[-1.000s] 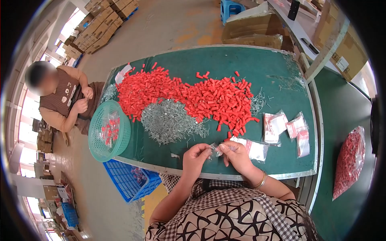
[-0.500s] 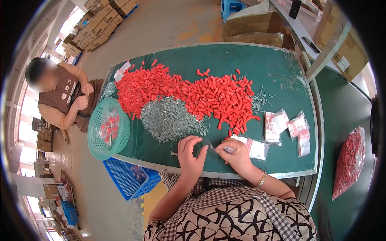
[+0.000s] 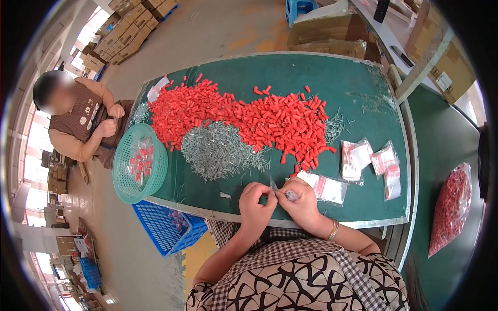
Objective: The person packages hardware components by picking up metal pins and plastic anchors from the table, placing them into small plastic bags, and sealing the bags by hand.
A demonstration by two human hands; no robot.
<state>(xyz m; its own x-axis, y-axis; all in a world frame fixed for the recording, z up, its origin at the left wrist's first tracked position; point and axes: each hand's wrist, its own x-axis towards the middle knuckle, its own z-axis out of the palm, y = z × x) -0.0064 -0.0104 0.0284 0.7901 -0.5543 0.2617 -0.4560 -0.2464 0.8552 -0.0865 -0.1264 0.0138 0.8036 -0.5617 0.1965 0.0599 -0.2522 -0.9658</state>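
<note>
Near the front edge of the green table [image 3: 363, 207], my left hand [image 3: 256, 205] pinches the edge of a small clear plastic bag [image 3: 273, 183]. My right hand [image 3: 301, 202] is closed on the same bag from the other side, with crumpled clear plastic [image 3: 291, 196] showing in its palm. Just beyond the hands lie a heap of grey screws [image 3: 220, 150] and a large pile of red plastic sleeves [image 3: 280, 124]. Packs of flat clear bags [image 3: 329, 189] lie beside my right hand.
A green basket [image 3: 120, 179] holding bagged red pieces stands at the table's left edge, above a blue crate [image 3: 155, 228]. Another person [image 3: 83, 119] sits at the left. More bag packs [image 3: 356, 159] lie rightward; a large bag of red pieces [image 3: 450, 210] rests on the right-hand surface.
My left hand opened beside the plastic half a second ago and has closed on it again. My right hand has kept its hold, and the hands are now close together.
</note>
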